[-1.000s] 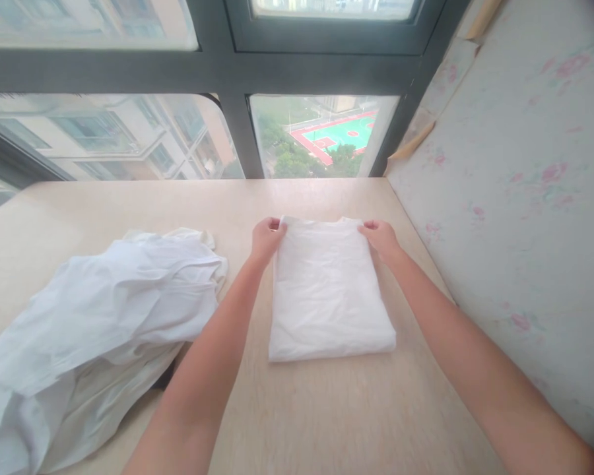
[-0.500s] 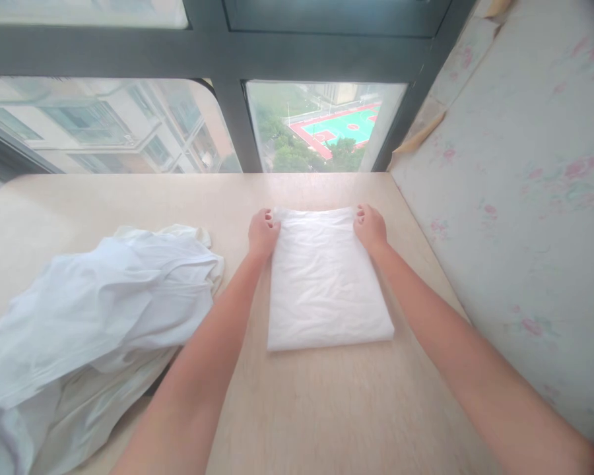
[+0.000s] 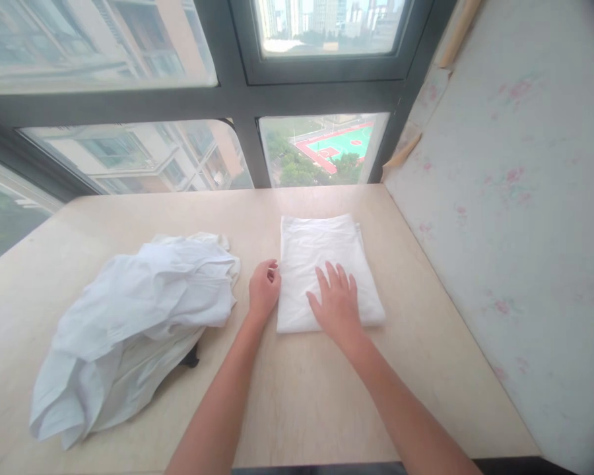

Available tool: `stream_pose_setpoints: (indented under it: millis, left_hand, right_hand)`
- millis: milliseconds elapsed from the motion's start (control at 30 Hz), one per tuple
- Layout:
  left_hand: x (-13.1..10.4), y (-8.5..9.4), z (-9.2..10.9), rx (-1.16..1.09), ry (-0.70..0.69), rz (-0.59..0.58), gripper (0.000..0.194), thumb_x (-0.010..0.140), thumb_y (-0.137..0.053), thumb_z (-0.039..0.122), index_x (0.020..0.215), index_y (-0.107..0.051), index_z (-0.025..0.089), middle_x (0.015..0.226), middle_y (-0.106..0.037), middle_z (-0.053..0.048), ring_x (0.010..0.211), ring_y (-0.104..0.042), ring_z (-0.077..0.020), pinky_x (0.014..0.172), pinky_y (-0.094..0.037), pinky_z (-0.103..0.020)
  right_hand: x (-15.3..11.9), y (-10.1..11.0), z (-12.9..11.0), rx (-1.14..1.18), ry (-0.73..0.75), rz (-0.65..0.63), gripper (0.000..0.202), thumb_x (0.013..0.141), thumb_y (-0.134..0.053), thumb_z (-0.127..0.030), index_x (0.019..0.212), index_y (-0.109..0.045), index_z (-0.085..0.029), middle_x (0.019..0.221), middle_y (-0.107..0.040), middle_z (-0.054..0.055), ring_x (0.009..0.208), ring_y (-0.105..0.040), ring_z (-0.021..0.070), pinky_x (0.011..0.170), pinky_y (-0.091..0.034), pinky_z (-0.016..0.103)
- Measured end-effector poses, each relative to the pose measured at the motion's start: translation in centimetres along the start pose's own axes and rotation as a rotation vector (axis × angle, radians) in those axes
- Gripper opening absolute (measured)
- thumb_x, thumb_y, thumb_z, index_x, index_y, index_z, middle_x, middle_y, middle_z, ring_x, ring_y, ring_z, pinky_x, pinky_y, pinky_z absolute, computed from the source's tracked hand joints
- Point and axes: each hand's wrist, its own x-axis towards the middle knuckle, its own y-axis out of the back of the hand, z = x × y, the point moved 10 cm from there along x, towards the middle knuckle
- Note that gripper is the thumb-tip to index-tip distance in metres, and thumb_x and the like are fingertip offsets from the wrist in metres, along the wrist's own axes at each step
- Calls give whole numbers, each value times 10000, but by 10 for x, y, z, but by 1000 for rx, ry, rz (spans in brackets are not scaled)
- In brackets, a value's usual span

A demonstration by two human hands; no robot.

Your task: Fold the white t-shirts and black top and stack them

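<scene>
While right hand point(image 3: 337, 305) is laid spread on white cloth point(image 3: 314, 239), left hand point(image 3: 264, 290) is curled beside its left edge, grip cannot be told. Cloth is folded into rectangle on tabletop point(image 3: 297, 402); white garment heap point(image 3: 148, 287), farther left, is left unfolded.

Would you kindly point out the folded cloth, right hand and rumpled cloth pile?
Folded cloth point(image 3: 313, 252): head view, its upper face.
Right hand point(image 3: 337, 302): head view, its back.
Rumpled cloth pile point(image 3: 148, 291): head view, white top layer.

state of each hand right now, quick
Left hand: loosely curled beside the folded white cloth; grip cannot be told.
Right hand: open, spread on that cloth, holding nothing.
</scene>
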Motion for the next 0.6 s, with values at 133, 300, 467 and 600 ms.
stream_pose_setpoints:
  millis: [133, 300, 467, 600]
  left_hand:
    - [-5, 4, -2, 28, 9, 33, 282, 830, -500, 153, 1077, -634, 170, 997, -699, -71, 766, -636, -158, 763, -509, -295]
    - [-18, 16, -11, 14, 54, 81, 349, 830, -470, 144, 1153, -602, 167, 1006, -700, -63, 752, -642, -153, 735, -506, -279]
    - [-20, 15, -15, -3, 68, 67, 315, 837, -474, 156, 1121, -607, 177, 968, -706, -47, 749, -645, -147, 719, -494, -266]
    - [-17, 11, -16, 7, 75, 52, 312, 838, -477, 152, 1119, -610, 176, 959, -710, -47, 760, -649, -152, 729, -488, -269]
  right_hand:
    - [0, -26, 1, -12, -140, -66, 609, 935, -481, -471, 1454, -476, -153, 1564, -338, 162, 1453, -233, 381, 1145, -150, 625]
    - [6, -37, 27, -58, -134, -59, 595, 934, -464, -479, 1441, -500, -169, 1574, -335, 127, 1461, -227, 363, 1166, -135, 592]
    - [26, -35, 71, -132, -169, -52, 593, 947, -427, -487, 1446, -490, -173, 1569, -342, 130, 1458, -231, 351, 1161, -147, 582]
    - [58, -37, 120, -181, -196, -89, 601, 959, -390, -512, 1462, -467, -192, 1579, -326, 118, 1463, -221, 335, 1162, -155, 572]
